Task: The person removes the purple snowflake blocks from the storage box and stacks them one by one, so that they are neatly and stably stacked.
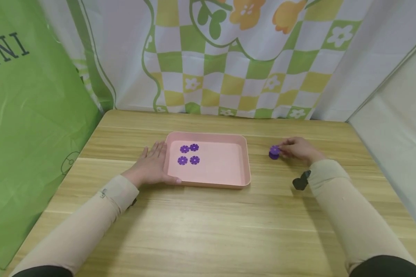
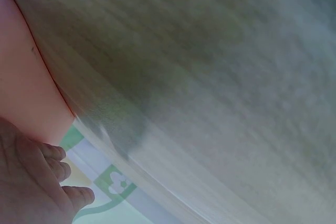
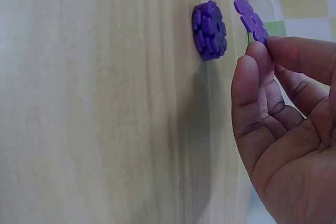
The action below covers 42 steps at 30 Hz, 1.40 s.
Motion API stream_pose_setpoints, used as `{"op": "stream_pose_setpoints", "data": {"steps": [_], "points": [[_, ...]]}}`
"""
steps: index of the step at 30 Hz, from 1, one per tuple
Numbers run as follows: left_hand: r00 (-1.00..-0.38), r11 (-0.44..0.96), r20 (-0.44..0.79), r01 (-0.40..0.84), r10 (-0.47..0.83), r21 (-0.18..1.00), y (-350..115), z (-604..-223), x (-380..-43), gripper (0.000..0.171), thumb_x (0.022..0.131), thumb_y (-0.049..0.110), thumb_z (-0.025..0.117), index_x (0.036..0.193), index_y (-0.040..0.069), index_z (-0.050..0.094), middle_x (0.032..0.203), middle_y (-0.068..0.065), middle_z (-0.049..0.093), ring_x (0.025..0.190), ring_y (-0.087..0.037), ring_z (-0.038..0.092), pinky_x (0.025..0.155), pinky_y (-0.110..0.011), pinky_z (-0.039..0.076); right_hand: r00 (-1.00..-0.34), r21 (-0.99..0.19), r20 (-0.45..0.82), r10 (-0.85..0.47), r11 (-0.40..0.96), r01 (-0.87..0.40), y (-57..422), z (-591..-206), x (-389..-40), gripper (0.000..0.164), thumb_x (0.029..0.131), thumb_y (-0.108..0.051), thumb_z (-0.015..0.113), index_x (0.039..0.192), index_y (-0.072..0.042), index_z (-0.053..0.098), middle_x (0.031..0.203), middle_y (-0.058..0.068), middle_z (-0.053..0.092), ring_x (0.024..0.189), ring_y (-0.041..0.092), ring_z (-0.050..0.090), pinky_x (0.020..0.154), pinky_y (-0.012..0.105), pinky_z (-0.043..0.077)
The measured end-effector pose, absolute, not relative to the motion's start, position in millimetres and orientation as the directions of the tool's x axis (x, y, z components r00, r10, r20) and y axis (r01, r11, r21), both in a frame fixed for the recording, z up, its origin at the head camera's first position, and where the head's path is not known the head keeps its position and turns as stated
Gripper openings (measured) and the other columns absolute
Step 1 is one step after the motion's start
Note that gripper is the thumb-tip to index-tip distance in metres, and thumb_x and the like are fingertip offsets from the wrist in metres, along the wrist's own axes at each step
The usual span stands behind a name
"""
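My right hand [image 1: 299,149] pinches one purple flower-shaped disc [image 3: 252,20] between thumb and fingertips. In the right wrist view that disc is apart from a small stack of matching purple discs [image 3: 209,31] on the table. A pink tray [image 1: 222,161] lies left of the stack. Several purple discs [image 1: 194,160] lie flat in the tray's left part, spaced apart or nearly touching. My left hand [image 1: 150,165] rests against the tray's left side with fingers straight and the thumb along the near rim. Only part of that hand [image 2: 31,182] shows in the left wrist view, beside the tray's wall.
The tray stands on a wooden table [image 1: 208,231]. Behind the table's far edge hangs a checkered curtain [image 1: 235,77] with flowers. Green fabric [image 1: 31,127] borders the left side and a white sheet [image 1: 398,104] the right.
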<state>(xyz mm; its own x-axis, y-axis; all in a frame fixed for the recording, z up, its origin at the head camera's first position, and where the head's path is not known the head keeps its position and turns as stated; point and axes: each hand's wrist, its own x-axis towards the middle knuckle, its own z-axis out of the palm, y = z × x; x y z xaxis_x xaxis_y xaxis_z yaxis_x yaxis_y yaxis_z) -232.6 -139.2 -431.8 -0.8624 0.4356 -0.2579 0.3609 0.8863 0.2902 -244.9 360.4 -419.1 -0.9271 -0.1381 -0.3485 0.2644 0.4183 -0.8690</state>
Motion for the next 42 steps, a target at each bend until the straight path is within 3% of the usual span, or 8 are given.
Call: {"op": "stream_pose_setpoints", "data": {"steps": [28,42], "points": [[-0.868,0.885,-0.241,0.359,0.434,0.297,-140,-437,-236,0.155,0.066,0.092,0.066,0.161,-0.008,-0.005,0.169,-0.025,-0.005,0.156,-0.04,-0.008,0.123,-0.058,-0.008,-0.922,-0.887,-0.367,-0.126,0.347,0.306,366,-433,-243,0.029,0.108,-0.001,0.048,0.128,0.02,0.047,0.091,-0.004,0.063,0.08,0.001,0.061,0.075,0.017,0.057],[-0.868,0.881,-0.243,0.352,0.434,0.316,-140,-439,-236,0.154,0.066,0.091,0.066,0.161,-0.007,-0.004,0.169,-0.025,-0.005,0.156,-0.039,-0.008,0.123,-0.057,-0.008,-0.918,-0.868,-0.383,-0.102,0.38,0.32,362,-436,-241,0.029,0.108,-0.003,0.048,0.129,0.017,0.047,0.092,-0.005,0.062,0.081,0.002,0.059,0.074,0.017,0.056]]}}
